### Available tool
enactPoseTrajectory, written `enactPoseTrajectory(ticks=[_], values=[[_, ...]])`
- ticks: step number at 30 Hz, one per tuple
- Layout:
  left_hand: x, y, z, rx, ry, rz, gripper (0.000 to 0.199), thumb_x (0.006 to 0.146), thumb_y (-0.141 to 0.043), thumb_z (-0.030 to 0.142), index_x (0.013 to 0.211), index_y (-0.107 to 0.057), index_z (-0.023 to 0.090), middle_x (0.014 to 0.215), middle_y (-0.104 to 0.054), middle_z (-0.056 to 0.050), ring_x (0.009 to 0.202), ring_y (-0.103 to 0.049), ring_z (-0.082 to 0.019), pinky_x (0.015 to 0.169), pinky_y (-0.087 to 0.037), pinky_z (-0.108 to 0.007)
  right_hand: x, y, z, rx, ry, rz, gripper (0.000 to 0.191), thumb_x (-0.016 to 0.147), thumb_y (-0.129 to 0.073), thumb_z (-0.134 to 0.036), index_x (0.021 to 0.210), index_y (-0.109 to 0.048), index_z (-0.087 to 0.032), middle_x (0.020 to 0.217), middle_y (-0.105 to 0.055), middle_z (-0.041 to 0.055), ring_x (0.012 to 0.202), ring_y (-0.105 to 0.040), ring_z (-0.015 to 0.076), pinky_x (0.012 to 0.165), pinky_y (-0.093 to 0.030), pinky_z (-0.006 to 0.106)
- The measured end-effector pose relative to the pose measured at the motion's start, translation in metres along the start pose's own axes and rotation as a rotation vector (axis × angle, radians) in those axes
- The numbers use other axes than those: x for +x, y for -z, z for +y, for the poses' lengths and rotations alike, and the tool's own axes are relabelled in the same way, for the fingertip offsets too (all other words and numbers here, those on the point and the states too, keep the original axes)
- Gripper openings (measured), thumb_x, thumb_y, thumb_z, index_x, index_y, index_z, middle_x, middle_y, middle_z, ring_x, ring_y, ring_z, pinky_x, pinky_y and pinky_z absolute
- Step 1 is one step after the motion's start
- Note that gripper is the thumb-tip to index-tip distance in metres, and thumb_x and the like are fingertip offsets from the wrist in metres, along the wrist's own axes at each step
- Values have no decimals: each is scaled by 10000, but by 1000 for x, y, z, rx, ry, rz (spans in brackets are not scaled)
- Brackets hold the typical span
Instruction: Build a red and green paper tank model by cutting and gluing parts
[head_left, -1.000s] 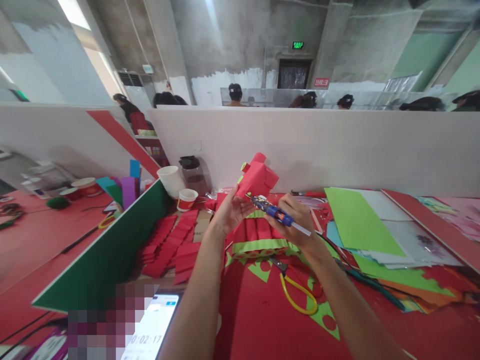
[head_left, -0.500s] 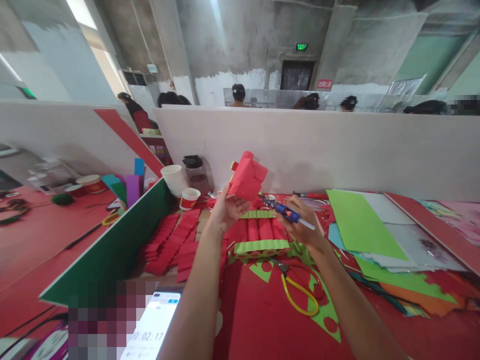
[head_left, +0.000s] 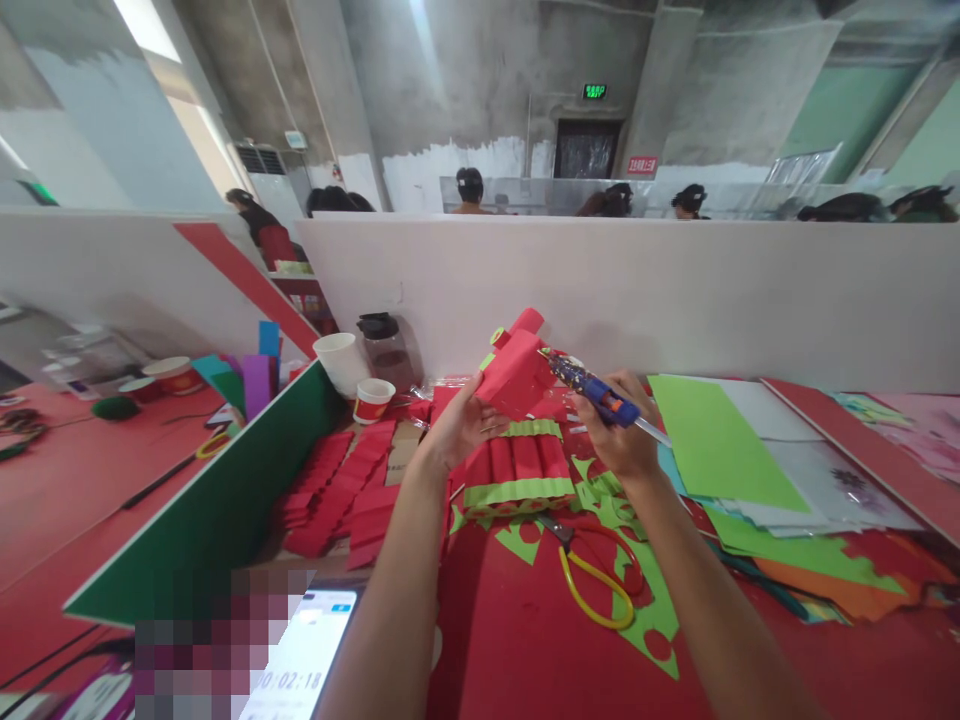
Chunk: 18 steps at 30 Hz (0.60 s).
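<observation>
My left hand [head_left: 466, 428] grips a folded red paper piece [head_left: 517, 375] by its lower left side, fingers closed on it. A red roll with a green end [head_left: 497, 338] shows behind that paper's upper edge. In my right hand [head_left: 619, 430] is a blue glue gun [head_left: 609, 398], a clear glue stick jutting from its rear. Its nozzle is at the paper's right edge; whether it touches I cannot tell. Below both hands lies a row of red paper rolls [head_left: 517, 460] with green bands along top and bottom.
Yellow-handled scissors [head_left: 596, 590] lie in front among green paper scraps [head_left: 649, 640]. Red paper strips [head_left: 330, 490] lie left beside a green divider [head_left: 202, 490]. Paper cups [head_left: 373, 398] and a bottle [head_left: 388, 350] stand behind. Green sheets [head_left: 720, 440] lie right; a phone [head_left: 311, 650] is front left.
The glue gun has moved up, its nozzle now at the paper's right edge instead of below it. The red paper has turned and shifted slightly right in my left hand.
</observation>
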<state>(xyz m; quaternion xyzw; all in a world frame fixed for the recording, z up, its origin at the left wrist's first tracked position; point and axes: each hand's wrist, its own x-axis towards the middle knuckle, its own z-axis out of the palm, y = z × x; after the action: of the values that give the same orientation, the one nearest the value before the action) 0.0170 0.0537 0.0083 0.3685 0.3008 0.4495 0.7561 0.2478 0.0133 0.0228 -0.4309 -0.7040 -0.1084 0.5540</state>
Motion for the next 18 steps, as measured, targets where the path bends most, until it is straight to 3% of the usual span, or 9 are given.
enactPoseTrajectory(ticks=[6,18], values=[[0,-3,-2,6,4,22,519,856,-520,623,957,-681,140,699,-705,-80,724,-694,-196,787,-530,-301,-2,-3,0,-18,9,-15,283,893,-585,-446,729,-531,-222,756,-525,30,644,-522,170,591,-429,291],[6,3,-3,-127,-52,123,461,796,-610,618,684,-606,171,603,-651,-24,673,-678,-170,820,-539,-318,-15,-20,-12,10,140,-308,295,879,-604,-446,724,-517,-211,768,-526,26,641,-501,151,545,-376,262]])
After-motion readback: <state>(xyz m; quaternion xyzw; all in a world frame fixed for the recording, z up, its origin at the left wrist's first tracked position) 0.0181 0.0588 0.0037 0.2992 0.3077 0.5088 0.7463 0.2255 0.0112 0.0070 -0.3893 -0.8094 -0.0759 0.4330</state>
